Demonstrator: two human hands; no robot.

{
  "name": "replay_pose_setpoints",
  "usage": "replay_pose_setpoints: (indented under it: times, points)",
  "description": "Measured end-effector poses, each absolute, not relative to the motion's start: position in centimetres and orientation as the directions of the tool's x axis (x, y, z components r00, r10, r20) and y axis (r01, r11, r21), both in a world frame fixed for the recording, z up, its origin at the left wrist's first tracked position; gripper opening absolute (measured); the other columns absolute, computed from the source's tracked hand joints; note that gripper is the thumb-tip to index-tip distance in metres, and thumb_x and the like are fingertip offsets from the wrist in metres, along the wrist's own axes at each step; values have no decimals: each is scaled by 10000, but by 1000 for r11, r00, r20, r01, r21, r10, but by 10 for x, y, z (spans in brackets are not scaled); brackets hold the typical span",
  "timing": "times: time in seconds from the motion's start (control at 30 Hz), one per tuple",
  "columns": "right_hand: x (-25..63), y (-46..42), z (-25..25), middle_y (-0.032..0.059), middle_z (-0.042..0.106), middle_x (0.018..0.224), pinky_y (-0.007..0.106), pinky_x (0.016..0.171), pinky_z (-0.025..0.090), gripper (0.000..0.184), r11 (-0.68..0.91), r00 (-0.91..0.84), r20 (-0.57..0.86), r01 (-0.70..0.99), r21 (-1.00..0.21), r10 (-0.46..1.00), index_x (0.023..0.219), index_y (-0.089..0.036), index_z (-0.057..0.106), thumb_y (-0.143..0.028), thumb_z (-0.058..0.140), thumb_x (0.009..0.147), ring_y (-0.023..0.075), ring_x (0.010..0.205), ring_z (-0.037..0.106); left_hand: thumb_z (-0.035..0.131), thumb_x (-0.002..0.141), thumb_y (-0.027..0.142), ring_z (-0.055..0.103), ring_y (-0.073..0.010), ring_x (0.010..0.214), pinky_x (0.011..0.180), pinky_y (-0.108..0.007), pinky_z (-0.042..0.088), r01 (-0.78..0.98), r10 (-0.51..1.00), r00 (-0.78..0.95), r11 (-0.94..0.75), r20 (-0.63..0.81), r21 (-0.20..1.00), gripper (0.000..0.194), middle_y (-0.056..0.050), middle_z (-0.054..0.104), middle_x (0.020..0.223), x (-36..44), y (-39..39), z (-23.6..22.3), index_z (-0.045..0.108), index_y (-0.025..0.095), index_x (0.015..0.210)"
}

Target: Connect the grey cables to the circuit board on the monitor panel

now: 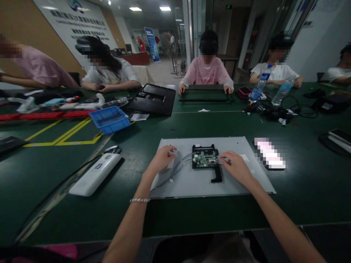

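A pale grey flat panel (203,190) lies on the green table in front of me. On its middle rests a green circuit board (204,159) in a black plastic bracket (217,174), with grey cables (179,166) running off to the left. My left hand (163,159) is over the panel's left part, fingers loosely bent and apart, with nothing visible in them. At the board's right edge, my right hand (236,166) has its thumb and fingertips drawn together; whatever is between them is too small to make out.
A white power bank (95,173) with a cable lies left, a lit phone (270,153) right. Beyond are a blue basket (110,119), a black casing (153,98) and plastic bottles (260,86). Across the table, a person in pink (207,71) holds a black frame (205,99).
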State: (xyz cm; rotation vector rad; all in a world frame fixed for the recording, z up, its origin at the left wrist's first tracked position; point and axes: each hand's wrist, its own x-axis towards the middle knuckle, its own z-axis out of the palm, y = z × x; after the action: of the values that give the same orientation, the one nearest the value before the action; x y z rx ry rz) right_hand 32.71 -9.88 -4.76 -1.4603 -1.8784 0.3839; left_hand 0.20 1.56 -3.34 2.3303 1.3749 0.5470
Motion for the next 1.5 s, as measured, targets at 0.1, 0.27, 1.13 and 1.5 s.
replay_pose_setpoints:
  times: [0.1,0.27,1.13,1.5]
  points:
    - [327,-99,-47,42,619,935,350,785,460,161,313,-109,344,719,-620,933,897,-223,617,-153,485,835,196,878,574,494,770,213,572,-149,717,716,-277,446,733,881,452,-457,142,504,228,-34,625,844,1,16,-31,643,191,941]
    - [327,-100,-44,43,619,937,352,795,452,158,299,-96,342,730,-614,935,896,-217,614,-158,480,837,198,888,574,523,782,297,572,-146,696,661,-259,438,688,910,396,-385,126,615,172,-22,650,801,-4,13,-12,651,188,819]
    - [222,-106,-2,129,530,1250,374,1018,372,378,781,-685,376,566,-263,624,1239,-108,497,-160,490,865,216,1192,438,554,756,237,549,-114,680,671,-259,446,657,880,442,-448,171,606,263,-46,600,983,2,-2,-20,596,177,1009]
    - [205,-95,-30,81,646,956,314,813,441,143,735,-666,348,670,-110,659,952,-137,618,-121,490,889,182,937,557,478,793,219,557,-132,708,671,-254,425,592,741,672,-531,-7,606,146,-6,607,784,16,-20,1,582,174,885]
